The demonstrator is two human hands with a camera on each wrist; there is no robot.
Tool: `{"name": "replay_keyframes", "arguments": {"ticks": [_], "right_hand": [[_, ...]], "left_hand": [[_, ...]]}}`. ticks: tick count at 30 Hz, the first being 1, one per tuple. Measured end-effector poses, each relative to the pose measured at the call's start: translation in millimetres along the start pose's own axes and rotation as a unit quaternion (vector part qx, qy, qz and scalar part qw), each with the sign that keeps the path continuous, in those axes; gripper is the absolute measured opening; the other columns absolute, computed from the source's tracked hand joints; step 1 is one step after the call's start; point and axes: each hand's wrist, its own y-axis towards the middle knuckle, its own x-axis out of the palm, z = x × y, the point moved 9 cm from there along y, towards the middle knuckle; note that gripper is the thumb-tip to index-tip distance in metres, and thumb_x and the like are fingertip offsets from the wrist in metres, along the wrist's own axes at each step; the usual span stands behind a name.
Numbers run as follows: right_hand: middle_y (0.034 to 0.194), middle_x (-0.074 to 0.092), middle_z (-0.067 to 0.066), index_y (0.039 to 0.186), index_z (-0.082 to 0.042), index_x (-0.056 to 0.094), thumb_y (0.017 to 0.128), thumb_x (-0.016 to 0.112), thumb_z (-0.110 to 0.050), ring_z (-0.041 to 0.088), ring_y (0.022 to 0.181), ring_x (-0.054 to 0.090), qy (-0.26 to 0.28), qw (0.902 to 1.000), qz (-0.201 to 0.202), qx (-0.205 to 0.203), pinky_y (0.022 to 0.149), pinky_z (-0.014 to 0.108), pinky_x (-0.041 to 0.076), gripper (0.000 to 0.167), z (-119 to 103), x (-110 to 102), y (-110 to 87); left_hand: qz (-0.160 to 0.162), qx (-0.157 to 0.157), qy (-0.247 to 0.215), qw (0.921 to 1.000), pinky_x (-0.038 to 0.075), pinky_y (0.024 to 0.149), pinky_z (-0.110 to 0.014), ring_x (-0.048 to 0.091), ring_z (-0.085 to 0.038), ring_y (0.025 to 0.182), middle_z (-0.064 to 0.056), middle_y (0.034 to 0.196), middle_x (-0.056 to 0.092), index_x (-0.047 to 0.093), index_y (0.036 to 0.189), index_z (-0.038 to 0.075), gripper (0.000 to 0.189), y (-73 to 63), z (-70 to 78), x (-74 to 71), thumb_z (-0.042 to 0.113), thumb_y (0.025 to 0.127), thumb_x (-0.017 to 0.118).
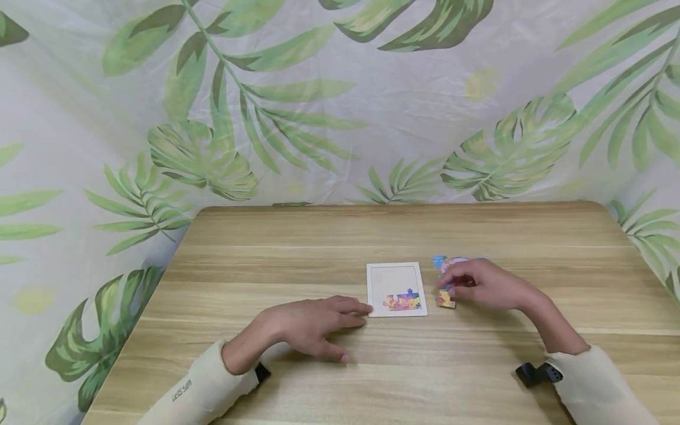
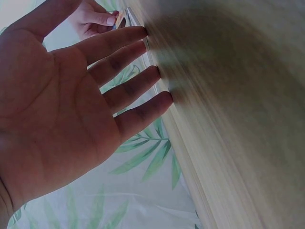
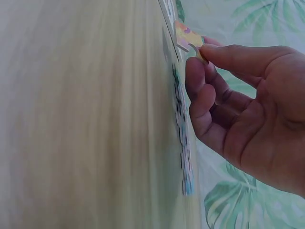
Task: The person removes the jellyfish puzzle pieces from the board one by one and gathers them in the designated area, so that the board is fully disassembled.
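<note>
A yellow and pink jigsaw puzzle piece (image 1: 447,299) is pinched between the thumb and fingers of my right hand (image 1: 487,284); the right wrist view shows the piece (image 3: 187,36) tilted above the table. To its left lies a white square puzzle tray (image 1: 390,278). Several joined jigsaw pieces (image 1: 402,301), pink, yellow and blue, fill part of the tray's lower right. My left hand (image 1: 313,321) lies with fingers spread, fingertips at the tray's lower left corner. In the left wrist view its palm (image 2: 62,105) faces the camera and holds nothing.
More loose jigsaw pieces (image 1: 440,261) lie right of the tray, partly hidden under my right hand; the right wrist view shows these pieces (image 3: 183,138) edge-on in a row. The wooden table (image 1: 297,236) ends at a leaf-patterned cloth (image 1: 319,147) behind.
</note>
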Motion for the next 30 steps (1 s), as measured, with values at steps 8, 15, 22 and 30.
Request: {"name": "replay_keyframes", "arguments": {"ticks": [8,15,22,30], "right_hand": [[0.098,0.074,-0.003,0.115,-0.012,0.08,0.101,0.071,-0.004,0.004,0.081,0.051,-0.002,1.0,-0.005,0.003,0.07,0.022,0.048,0.018,10,-2,-10.8],[0.095,0.072,-0.004,0.114,-0.015,0.08,0.101,0.071,-0.004,0.005,0.08,0.053,-0.023,0.9996,0.004,0.018,0.07,0.022,0.049,0.02,15,-4,-11.6],[0.105,0.078,-0.003,0.114,-0.01,0.079,0.1,0.073,-0.004,0.001,0.086,0.059,-0.03,0.9995,0.008,0.001,0.076,0.02,0.055,0.016,12,-6,-14.9],[0.096,0.074,-0.009,0.111,-0.01,0.079,0.096,0.077,-0.003,-0.001,0.083,0.06,-0.056,0.998,0.028,-0.008,0.074,0.02,0.055,0.016,12,-6,-14.6]], "left_hand": [[-0.001,0.003,0.002,1.0,0.03,0.132,-0.044,0.027,-0.021,0.165,0.005,0.177,0.031,0.049,0.162,0.01,0.069,1.2,-1.3,0.1,0.042,0.105,0.069],[0.001,0.006,0.002,1.0,0.03,0.132,-0.044,0.027,-0.021,0.165,0.005,0.177,0.031,0.049,0.162,0.01,0.069,1.7,-1.6,0.4,0.043,0.105,0.068],[-0.001,0.005,0.001,1.0,0.03,0.132,-0.044,0.027,-0.021,0.165,0.005,0.177,0.03,0.048,0.162,0.01,0.069,2.6,-1.0,0.5,0.043,0.105,0.068],[-0.001,0.006,-0.002,1.0,0.031,0.132,-0.044,0.028,-0.021,0.165,0.004,0.177,0.031,0.049,0.162,0.009,0.068,0.1,-0.9,0.4,0.043,0.106,0.068]]}}
